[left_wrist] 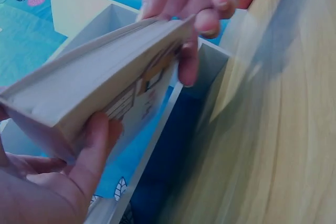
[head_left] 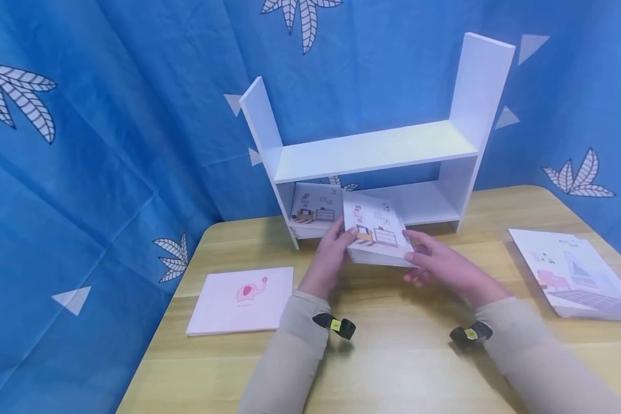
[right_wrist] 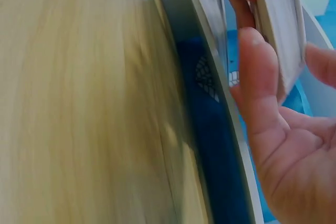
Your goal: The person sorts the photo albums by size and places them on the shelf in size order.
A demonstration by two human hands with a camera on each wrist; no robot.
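Note:
Both hands hold a thick white book (head_left: 375, 227) in front of a white shelf (head_left: 378, 150), its cover printed with a bed and a dresser. My left hand (head_left: 331, 253) grips the left edge, thumb on the cover. At the opposite edge, my right hand (head_left: 440, 261) pinches the book between thumb and fingers. The left wrist view shows the white page edges of the book (left_wrist: 100, 66), tilted in the air. A similar book (head_left: 315, 201) leans in the left end of the shelf's lower compartment, partly behind the left hand.
A white booklet with a pink elephant (head_left: 248, 305) lies on the wooden table (head_left: 393, 356) at left. On the right lie white booklets (head_left: 579, 276) with a pink chair picture. The shelf's tall side panel (head_left: 481, 86) rises at right, before a blue curtain (head_left: 383, 63).

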